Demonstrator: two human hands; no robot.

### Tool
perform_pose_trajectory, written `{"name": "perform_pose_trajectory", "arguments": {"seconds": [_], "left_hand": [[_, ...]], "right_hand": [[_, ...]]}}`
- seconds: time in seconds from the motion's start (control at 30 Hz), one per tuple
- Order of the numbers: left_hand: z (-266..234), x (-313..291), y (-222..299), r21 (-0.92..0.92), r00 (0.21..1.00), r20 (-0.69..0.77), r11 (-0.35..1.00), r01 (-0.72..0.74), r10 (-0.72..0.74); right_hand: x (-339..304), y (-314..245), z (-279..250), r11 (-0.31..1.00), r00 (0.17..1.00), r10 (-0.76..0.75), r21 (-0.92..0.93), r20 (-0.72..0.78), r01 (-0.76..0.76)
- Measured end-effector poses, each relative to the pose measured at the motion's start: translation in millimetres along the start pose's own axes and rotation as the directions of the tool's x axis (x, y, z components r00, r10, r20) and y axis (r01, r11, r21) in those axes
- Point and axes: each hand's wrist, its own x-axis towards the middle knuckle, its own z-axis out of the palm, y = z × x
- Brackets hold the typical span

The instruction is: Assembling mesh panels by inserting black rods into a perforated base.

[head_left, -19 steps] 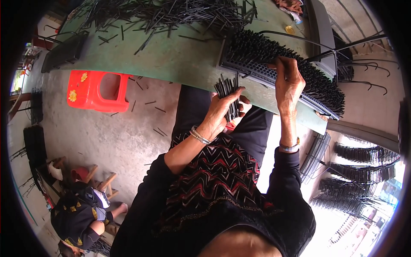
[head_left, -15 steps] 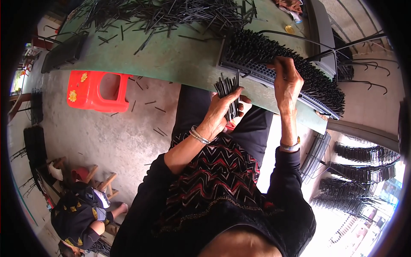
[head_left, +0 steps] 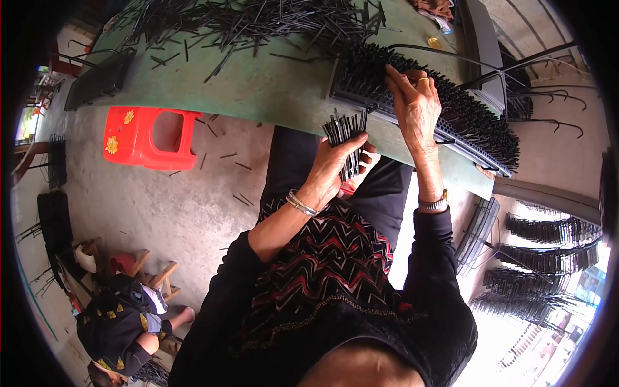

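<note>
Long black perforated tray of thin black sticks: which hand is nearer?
Right. The right hand is over the tray, at its sticks; the left hand, gripping a stick bundle, is off it, short of its near edge.

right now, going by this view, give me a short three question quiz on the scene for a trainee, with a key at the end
1. Multiple choice: what is the left hand holding?
A) a folded towel
B) a bundle of thin black sticks
C) a hammer

2. True or false: the red stool has yellow flowers on it.

3. Fill in the blank: the ____ hand is at the long tray of closely packed black rods.

Key:
1. B
2. True
3. right, as in the right hand
</note>
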Motion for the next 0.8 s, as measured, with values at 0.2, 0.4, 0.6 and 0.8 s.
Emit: {"name": "perform_pose_trajectory", "arguments": {"seconds": [0.2,0.4,0.6,0.8], "left_hand": [[4,-5,3,0.017,0.999,-0.008,0.999,0.046,-0.046],[6,-3,0,0.007,0.995,-0.068,0.997,-0.076,0.077],[9,-9,3,0.081,1.0,0.0,0.997,-0.004,0.004],[9,-7,6,0.052,1.0,-0.009,0.999,0.004,-0.003]], "right_hand": [[-6,12,9,0.996,0.997,0.082,-0.029,0.011,-0.082],[-15,-14,-23,0.963,0.979,0.125,0.216,0.163,-0.159],[-29,-22,-39,0.571,0.708,0.143,0.527,0.691,-0.63],[-29,-11,-40,0.359,0.646,0.108,0.576,0.756,-0.734]]}}
